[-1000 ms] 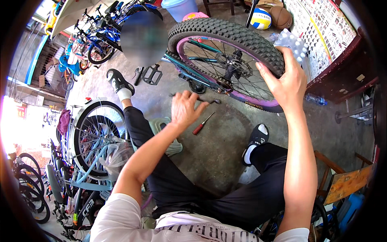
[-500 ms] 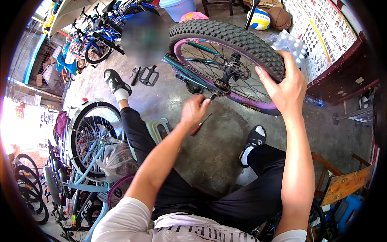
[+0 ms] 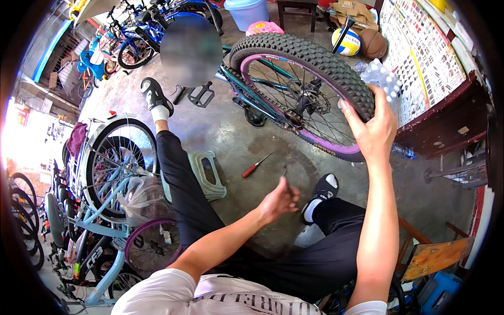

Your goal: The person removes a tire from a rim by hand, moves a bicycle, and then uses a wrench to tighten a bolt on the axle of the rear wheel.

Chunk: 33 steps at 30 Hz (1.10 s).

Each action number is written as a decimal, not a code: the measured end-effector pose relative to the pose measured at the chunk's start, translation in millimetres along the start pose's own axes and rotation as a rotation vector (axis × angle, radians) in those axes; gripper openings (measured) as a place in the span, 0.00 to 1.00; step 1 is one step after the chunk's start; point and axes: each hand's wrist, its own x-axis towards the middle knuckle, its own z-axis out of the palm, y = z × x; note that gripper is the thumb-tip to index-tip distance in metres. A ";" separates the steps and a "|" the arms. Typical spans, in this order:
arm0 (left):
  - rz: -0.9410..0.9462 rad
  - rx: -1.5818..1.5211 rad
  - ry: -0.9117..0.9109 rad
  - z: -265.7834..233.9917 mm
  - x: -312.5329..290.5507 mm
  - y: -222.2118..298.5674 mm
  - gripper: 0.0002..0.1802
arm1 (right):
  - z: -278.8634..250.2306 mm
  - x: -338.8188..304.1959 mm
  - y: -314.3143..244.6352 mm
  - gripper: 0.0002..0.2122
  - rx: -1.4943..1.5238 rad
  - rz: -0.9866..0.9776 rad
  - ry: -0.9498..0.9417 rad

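Note:
My right hand (image 3: 375,126) grips the knobbly black tyre (image 3: 310,55) of a bicycle wheel, thumb on the near sidewall and fingers round the tread. The wheel has a purple rim (image 3: 328,144) and sits in a teal bicycle frame (image 3: 257,100) that lies over, with the chain and rear hub (image 3: 304,102) showing. My left hand (image 3: 278,202) is apart from the bicycle, above the floor near my right shoe. Its fingers are curled, and a small dark metal piece (image 3: 284,171) sticks up from the thumb; its kind is too small and blurred to tell.
A red-handled screwdriver (image 3: 254,167) lies on the concrete floor beside a pale green stool (image 3: 207,170). Left stand a light blue bicycle (image 3: 113,205) and a loose purple rim (image 3: 152,244). Bottles (image 3: 383,79), balls (image 3: 346,42) and a wooden chair (image 3: 436,257) are on the right.
My left hand has drawn back from the rear hub toward me, with the small metal piece at its thumb. My right hand stays on the tyre. The view has shifted slightly.

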 end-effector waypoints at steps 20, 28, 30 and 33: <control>0.781 0.535 0.319 110.0 -89.6 100.4 0.14 | -9.3 -62.0 -50.6 0.20 0.288 -0.249 -0.442; 0.854 1.167 0.476 142.1 -81.2 85.4 0.09 | 12.6 -96.0 -56.4 0.14 0.627 0.161 -0.440; 0.917 1.178 0.411 138.6 -85.1 77.0 0.11 | 1.8 -93.7 -67.0 0.15 0.683 0.274 -0.480; 1.007 1.044 0.385 135.9 -88.2 70.5 0.12 | -18.0 -73.6 -59.9 0.12 0.901 0.255 -0.312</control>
